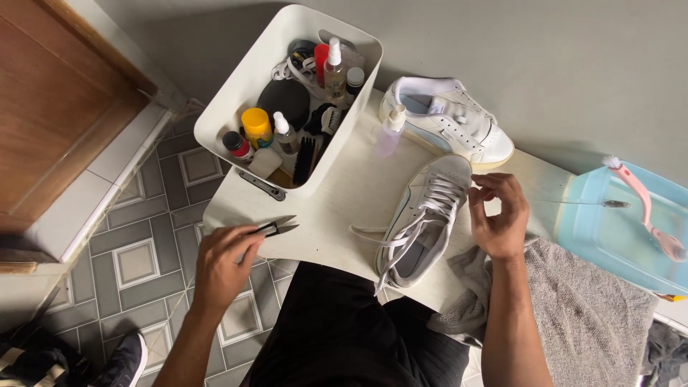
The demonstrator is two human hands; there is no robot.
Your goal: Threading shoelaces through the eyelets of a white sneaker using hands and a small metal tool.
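Your left hand (222, 265) pinches small thread snips (276, 228), light and sharp; your right hand (499, 215), fingers loosely curled and holding nothing, is beside the soft, light grey sneaker (426, 218).

The left hand (222, 261) sits at seven o'clock, fingers curled shut, forearm running down to six; the right hand (499, 215) at four o'clock, fingers loosely bent, thumb meeting fingertips.

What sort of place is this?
Probably a home shoe-cleaning spot on a tiled floor: a white caddy of brushes and spray bottles, two white sneakers on a small table, and a blue water basin.
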